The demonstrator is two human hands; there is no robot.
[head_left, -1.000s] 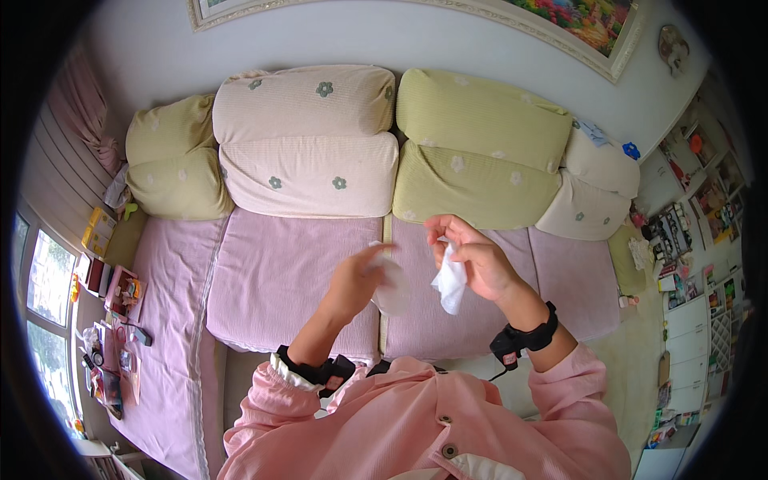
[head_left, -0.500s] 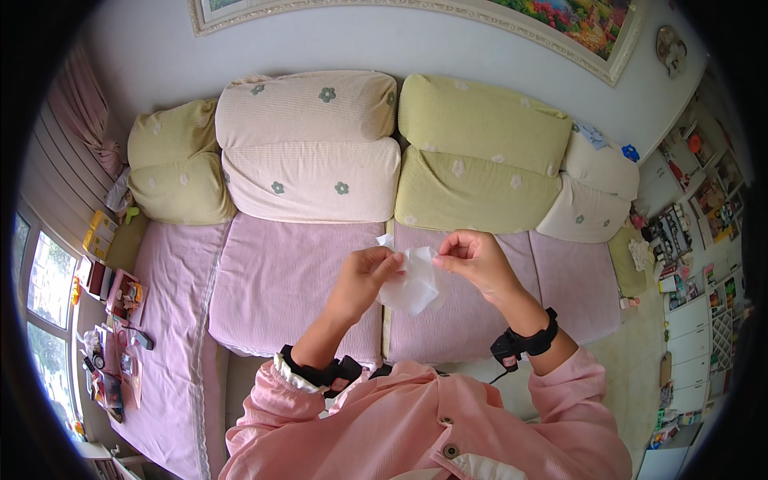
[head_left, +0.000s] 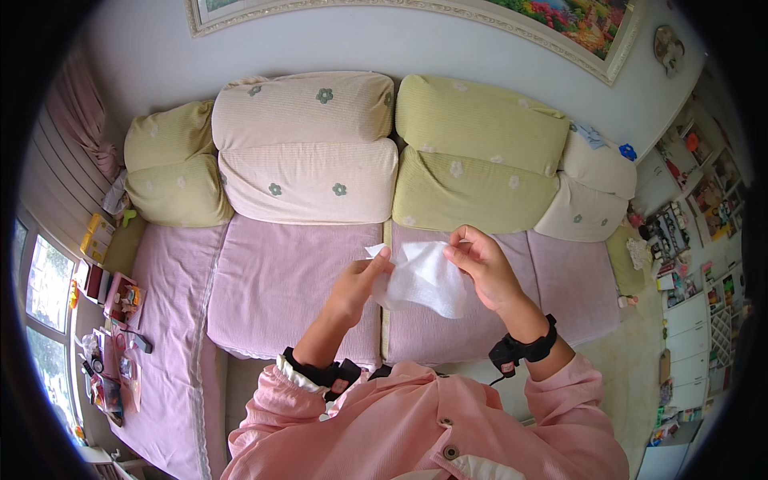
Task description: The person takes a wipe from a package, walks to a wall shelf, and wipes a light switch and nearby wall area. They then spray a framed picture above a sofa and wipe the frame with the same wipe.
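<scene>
A thin white tissue (head_left: 428,280) hangs spread between my two hands, above the front of the sofa seat. My left hand (head_left: 356,286) pinches its left edge between thumb and fingers, and a small white corner pokes up beyond the thumb. At the upper right edge, my right hand (head_left: 482,268) grips the tissue between thumb and forefinger. The sheet looks partly folded, with a thicker layer near the top middle. Black bands with small boxes sit on both wrists.
The sofa seat (head_left: 296,280) wears pink covers; green and cream back cushions (head_left: 480,160) line the wall. At left, boxes and small items (head_left: 112,360) crowd a ledge by the window. Shelves and white cabinets (head_left: 688,344) stand at right. A framed painting (head_left: 560,32) hangs above.
My hands have moved apart, the right one slightly rightward. The tissue, more bunched before, is now opened wider between them.
</scene>
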